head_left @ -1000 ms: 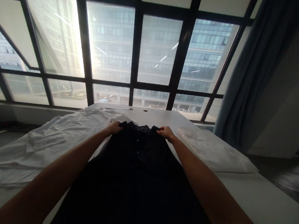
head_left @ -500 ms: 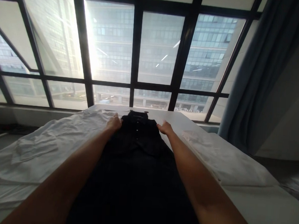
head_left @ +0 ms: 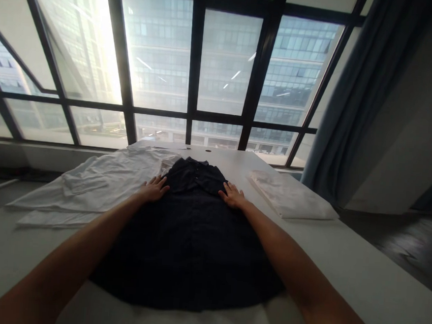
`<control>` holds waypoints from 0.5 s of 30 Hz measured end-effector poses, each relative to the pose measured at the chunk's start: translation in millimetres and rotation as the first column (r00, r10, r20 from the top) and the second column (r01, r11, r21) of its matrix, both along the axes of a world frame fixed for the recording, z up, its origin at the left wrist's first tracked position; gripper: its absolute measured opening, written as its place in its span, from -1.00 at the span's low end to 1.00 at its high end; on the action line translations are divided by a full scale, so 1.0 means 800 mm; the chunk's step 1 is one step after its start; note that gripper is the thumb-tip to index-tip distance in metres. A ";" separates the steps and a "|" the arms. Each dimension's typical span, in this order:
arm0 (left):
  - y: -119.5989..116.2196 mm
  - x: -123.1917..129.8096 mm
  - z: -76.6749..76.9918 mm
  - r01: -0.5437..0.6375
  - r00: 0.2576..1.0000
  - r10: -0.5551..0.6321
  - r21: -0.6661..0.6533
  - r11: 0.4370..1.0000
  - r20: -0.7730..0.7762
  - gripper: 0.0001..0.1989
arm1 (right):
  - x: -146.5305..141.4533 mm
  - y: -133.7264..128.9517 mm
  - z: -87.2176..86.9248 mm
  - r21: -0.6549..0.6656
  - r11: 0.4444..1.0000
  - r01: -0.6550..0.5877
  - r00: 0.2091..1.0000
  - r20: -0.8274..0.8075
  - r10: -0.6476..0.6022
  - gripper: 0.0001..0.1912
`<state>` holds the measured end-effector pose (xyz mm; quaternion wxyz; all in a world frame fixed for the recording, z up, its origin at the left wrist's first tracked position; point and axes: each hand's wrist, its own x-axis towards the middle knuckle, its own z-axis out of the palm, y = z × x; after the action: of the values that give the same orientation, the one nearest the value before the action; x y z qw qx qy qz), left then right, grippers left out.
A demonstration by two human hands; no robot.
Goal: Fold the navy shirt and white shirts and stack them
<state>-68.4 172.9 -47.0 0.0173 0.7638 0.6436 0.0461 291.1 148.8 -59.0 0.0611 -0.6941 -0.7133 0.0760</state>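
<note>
A dark buttoned shirt (head_left: 191, 249) lies spread on the white table (head_left: 363, 271), collar toward the window and its curved hem toward me. My left hand (head_left: 155, 188) rests on the shirt's left edge, fingers spread. On the opposite edge, below the shoulder, my right hand (head_left: 233, 195) lies with its fingers apart. Both palms face down on or beside the cloth, and neither hand grips it.
A rumpled white garment (head_left: 99, 183) covers the table's left part, partly beside the dark shirt. To the right lies a folded white cloth (head_left: 295, 197). Behind the table stand large windows (head_left: 160, 54), with a blue-grey curtain (head_left: 336, 141) at the right.
The dark shirt has come down flat onto the table, with its hem now showing. Both hands have let go of its upper edges, opened, and moved slightly nearer to me.
</note>
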 end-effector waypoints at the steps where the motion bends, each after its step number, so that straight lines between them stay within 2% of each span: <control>1: -0.007 -0.006 0.004 -0.033 0.999 0.032 0.053 0.998 0.021 -0.31 | 0.003 -0.011 0.003 0.040 0.999 0.030 1.000 -0.003 -0.030 -0.29; 3: -0.022 -0.021 0.014 -0.106 0.994 0.102 0.132 0.986 0.036 -0.31 | 0.015 -0.032 0.012 0.087 0.991 0.097 0.995 0.013 -0.098 -0.30; 5: -0.041 -0.038 0.025 -0.166 0.986 0.164 0.118 0.979 0.026 -0.34 | 0.032 -0.055 0.025 0.065 0.982 0.178 0.983 0.036 -0.180 -0.33; 9: -0.083 -0.065 0.040 -0.245 0.968 0.250 -0.104 0.964 0.033 -0.45 | 0.065 -0.101 0.045 -0.142 0.942 0.304 0.946 -0.074 -0.317 -0.34; 12: -0.112 -0.071 0.043 -0.263 0.959 0.279 -0.222 0.939 0.043 -0.49 | 0.075 -0.135 0.052 -0.288 0.909 0.301 0.910 -0.197 -0.364 -0.41; 15: -0.135 -0.070 0.043 -0.236 0.959 0.272 -0.299 0.925 0.082 -0.48 | 0.073 -0.163 0.059 -0.359 0.899 0.250 0.894 -0.271 -0.357 -0.54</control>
<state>-124.5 64.6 -12.3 0.1605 0.6590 0.7348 0.0011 349.1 18.3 -11.7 0.0794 -0.7759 -0.5528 0.2933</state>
